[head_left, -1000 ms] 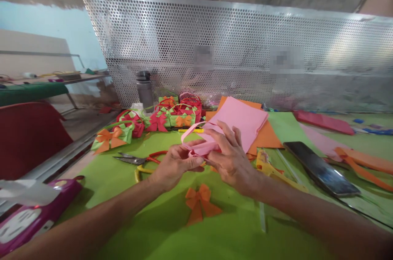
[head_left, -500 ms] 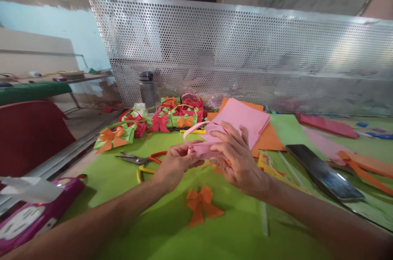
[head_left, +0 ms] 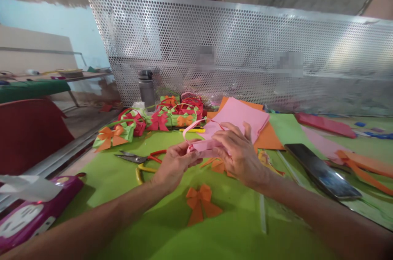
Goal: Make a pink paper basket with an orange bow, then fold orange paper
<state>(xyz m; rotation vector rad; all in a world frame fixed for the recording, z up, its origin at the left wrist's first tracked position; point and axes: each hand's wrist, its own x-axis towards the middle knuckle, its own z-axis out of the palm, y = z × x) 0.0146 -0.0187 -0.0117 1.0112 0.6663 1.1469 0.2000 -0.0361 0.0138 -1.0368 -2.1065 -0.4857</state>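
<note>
Both my hands hold a small pink paper basket (head_left: 205,145) with a thin looped handle above the green table (head_left: 159,227). My left hand (head_left: 175,164) pinches its left side with thumb and fingers closed. My right hand (head_left: 238,154) wraps over its right side, fingers curled on the paper. An orange paper bow (head_left: 202,202) lies on the table just below my hands. More orange paper pieces (head_left: 218,165) show under my right hand.
Scissors (head_left: 138,157) lie left of my hands. Several finished green, red and orange paper baskets (head_left: 159,118) stand behind, by a grey bottle (head_left: 146,89). Pink and orange sheets (head_left: 245,118), a phone (head_left: 321,171), a pink device (head_left: 33,213) and a perforated metal screen (head_left: 245,47) surround the spot.
My hands turned the pink basket slightly and my right fingers shifted over its top. The camera view moved a little.
</note>
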